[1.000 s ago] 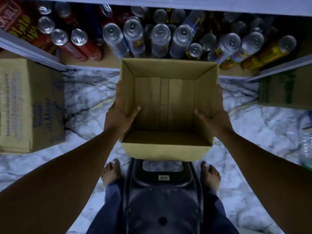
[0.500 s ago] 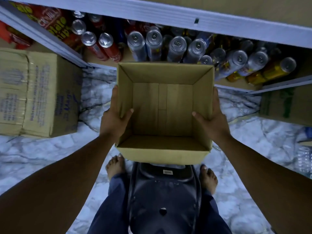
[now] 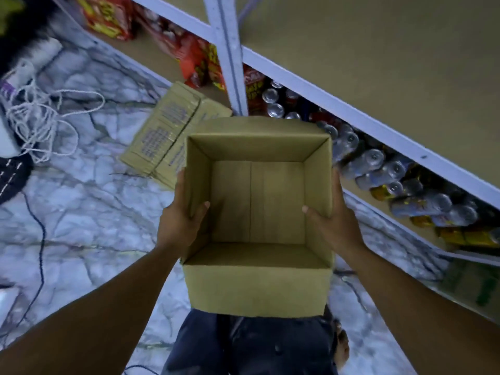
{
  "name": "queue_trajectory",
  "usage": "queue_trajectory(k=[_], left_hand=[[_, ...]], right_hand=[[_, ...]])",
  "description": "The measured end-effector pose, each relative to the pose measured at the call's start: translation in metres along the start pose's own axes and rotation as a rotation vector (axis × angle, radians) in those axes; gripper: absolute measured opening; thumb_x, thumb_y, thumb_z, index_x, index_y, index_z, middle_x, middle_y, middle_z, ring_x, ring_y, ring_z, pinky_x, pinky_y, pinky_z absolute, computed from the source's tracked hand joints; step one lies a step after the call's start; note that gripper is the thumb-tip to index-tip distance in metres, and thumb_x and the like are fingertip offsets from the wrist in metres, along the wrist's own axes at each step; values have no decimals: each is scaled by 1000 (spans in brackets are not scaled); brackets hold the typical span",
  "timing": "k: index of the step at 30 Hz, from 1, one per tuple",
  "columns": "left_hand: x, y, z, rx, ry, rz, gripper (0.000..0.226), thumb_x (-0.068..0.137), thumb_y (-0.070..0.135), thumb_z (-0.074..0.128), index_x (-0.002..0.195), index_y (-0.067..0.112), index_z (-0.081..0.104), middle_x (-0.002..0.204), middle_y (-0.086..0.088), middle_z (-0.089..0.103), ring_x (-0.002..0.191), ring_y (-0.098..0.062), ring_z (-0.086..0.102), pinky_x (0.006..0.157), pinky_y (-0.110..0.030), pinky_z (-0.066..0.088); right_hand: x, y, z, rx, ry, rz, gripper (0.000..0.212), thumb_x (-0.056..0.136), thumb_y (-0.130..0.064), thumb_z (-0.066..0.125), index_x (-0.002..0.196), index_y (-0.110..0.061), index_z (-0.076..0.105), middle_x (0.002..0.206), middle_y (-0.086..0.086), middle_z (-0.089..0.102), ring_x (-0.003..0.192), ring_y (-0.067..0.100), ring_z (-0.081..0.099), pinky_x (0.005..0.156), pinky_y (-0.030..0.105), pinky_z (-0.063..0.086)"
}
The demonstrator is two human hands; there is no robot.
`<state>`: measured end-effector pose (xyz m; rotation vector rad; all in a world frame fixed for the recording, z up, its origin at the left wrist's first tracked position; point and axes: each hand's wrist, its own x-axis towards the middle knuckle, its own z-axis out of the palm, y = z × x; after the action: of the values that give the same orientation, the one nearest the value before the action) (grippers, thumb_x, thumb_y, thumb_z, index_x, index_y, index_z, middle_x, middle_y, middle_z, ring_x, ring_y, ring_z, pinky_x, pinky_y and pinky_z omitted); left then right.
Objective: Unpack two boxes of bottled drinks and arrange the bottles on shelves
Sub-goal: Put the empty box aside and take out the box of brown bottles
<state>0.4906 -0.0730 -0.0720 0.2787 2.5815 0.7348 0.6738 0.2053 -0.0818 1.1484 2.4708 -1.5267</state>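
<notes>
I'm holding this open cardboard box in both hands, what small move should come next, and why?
Probably set the open brown cardboard box aside on the white marbled floor: it looks empty, and the left hand and right hand both grip its walls, so neither is free for the closed printed carton.

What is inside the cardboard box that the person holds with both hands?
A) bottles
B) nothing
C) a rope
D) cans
B: the box shows only its bare cardboard bottom, while the left hand and the right hand grip its side walls.
</notes>
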Motion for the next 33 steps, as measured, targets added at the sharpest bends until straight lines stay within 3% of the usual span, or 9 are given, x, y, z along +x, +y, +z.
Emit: queue_trajectory(k=[3, 7, 10, 13, 16, 20, 24, 28, 33], left_hand=[[-6, -21, -36, -73, 84, -52, 89, 98, 43, 64, 160, 49, 0, 118, -18, 72, 97, -43, 68, 69, -37, 48], [-7, -52, -84, -166, 194, -131, 90, 98, 42, 65, 161, 47, 1, 116, -14, 73, 96, -40, 69, 69, -34, 45], [-6, -84, -119, -231, 271, -200, 91, 97, 47, 64, 158, 54, -2, 118, -11, 72, 99, -38, 69, 73, -37, 51], [-3, -119, -152, -293, 349, -246, 91, 96, 47, 65, 155, 58, -3, 126, -8, 71, 104, -35, 69, 79, -40, 55], [5, -158, -185, -330, 400, -282, 90, 97, 45, 65, 156, 56, -3, 124, -5, 71, 97, -32, 70, 73, -34, 51], [15, -211, -228, -347, 419, -370, 89, 98, 46, 63, 159, 52, -2, 114, -5, 72, 85, -26, 67, 64, -32, 47], [24, -261, -265, -377, 451, -432, 91, 97, 50, 63, 152, 62, -7, 111, -8, 73, 87, -30, 70, 72, -43, 58], [33, -295, -288, -389, 467, -475, 92, 97, 50, 63, 152, 62, -9, 103, -8, 73, 79, -26, 68, 69, -43, 57], [38, -323, -300, -380, 462, -541, 92, 97, 51, 62, 158, 53, -7, 93, -6, 71, 65, -13, 60, 53, -28, 43]], right_hand=[[14, -51, 14, -86, -62, -83, 101, 94, -36, 71, 149, -58, -10, 167, -5, 25, 144, 24, 42, 102, 38, 48], [40, -121, 43, -228, -127, -196, 103, 90, -45, 72, 150, -63, -10, 158, 6, 44, 122, 36, 60, 93, 50, 54], [59, -178, 75, -257, -203, -292, 105, 89, -43, 74, 154, -60, -6, 163, -12, 31, 134, 31, 53, 103, 51, 50], [74, -232, 116, -314, -287, -361, 104, 89, -48, 72, 153, -61, -9, 166, -9, 28, 141, 26, 48, 105, 51, 48], [85, -281, 166, -375, -346, -403, 106, 89, -46, 72, 151, -62, -12, 167, -6, 25, 141, 29, 46, 107, 47, 46], [94, -337, 234, -441, -400, -431, 108, 91, -41, 74, 157, -51, -10, 167, -3, 26, 138, 32, 48, 100, 36, 45], [98, -382, 294, -506, -447, -427, 108, 90, -48, 73, 151, -61, -15, 157, 9, 45, 121, 36, 60, 94, 45, 53], [103, -412, 338, -510, -483, -476, 107, 91, -46, 72, 150, -62, -16, 167, 0, 27, 138, 32, 48, 98, 42, 47], [110, -431, 380, -547, -528, -504, 108, 91, -44, 72, 153, -57, -16, 153, 17, 47, 117, 42, 59, 93, 51, 53]])
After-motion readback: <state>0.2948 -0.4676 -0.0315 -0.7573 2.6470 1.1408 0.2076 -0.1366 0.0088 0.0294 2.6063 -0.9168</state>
